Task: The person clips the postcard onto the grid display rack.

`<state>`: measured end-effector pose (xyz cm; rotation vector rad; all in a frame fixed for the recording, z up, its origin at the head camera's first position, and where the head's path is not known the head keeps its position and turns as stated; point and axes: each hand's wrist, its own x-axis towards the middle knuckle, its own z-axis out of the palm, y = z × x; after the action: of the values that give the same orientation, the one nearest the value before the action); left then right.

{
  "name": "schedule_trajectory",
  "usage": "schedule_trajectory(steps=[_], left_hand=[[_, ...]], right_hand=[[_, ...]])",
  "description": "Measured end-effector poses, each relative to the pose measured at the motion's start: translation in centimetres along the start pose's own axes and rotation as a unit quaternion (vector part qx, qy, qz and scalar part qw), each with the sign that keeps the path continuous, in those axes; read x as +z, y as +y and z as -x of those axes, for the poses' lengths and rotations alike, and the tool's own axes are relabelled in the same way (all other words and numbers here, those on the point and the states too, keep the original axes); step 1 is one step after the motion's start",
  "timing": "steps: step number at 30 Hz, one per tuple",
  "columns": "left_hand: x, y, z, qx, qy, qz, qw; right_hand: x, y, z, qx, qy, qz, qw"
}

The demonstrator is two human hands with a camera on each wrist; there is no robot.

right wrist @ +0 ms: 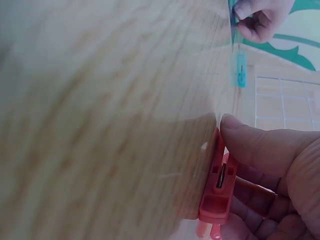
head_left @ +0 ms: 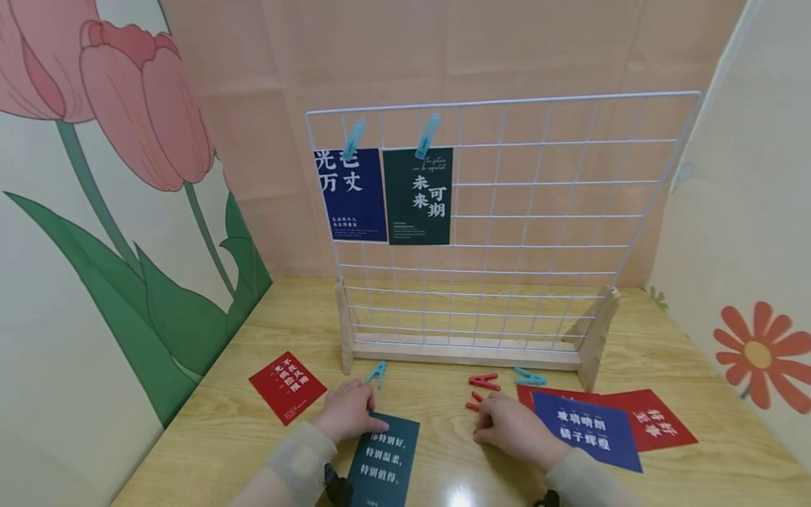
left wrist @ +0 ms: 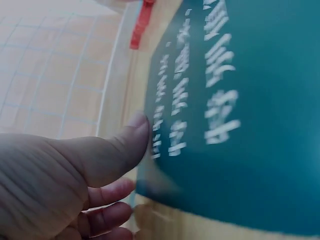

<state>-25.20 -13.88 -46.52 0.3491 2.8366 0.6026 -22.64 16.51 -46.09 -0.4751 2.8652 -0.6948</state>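
My left hand [head_left: 345, 410] pinches the top edge of a dark green card [head_left: 384, 461] with white characters, thumb on its printed face. In the left wrist view, the card [left wrist: 250, 130] looks tilted up from the table at that edge. My right hand [head_left: 516, 428] is by the table surface to the right, its thumb and fingers around a red clothespin [right wrist: 218, 192]. Most of that clothespin is hidden in the head view. Just beyond this hand lie another red clothespin [head_left: 484, 382] and a light blue clothespin [head_left: 529, 377].
Behind stands a white wire grid rack on a wooden base [head_left: 465, 354]. A blue card [head_left: 355, 204] and a green card [head_left: 419, 211] hang from it by light blue clothespins. One red card [head_left: 288, 389] lies left; a blue card [head_left: 589, 431] overlaps red cards right.
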Motion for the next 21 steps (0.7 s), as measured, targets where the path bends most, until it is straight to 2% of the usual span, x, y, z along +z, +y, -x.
schedule_trajectory(steps=[6,13,21], left_hand=[[-0.4,-0.6,0.17,0.021,-0.014,0.012,0.9996],[-0.58,-0.57,0.42,0.021,-0.04,0.019,0.9988],[-0.19,-0.6,0.51,0.017,-0.031,0.009,0.9994]], right_hand=[[0.06,0.12,0.0,-0.002,0.004,-0.005,1.0],[0.09,0.21,-0.09,0.0,-0.002,-0.009,1.0],[0.09,0.28,-0.09,-0.003,0.003,-0.012,1.0]])
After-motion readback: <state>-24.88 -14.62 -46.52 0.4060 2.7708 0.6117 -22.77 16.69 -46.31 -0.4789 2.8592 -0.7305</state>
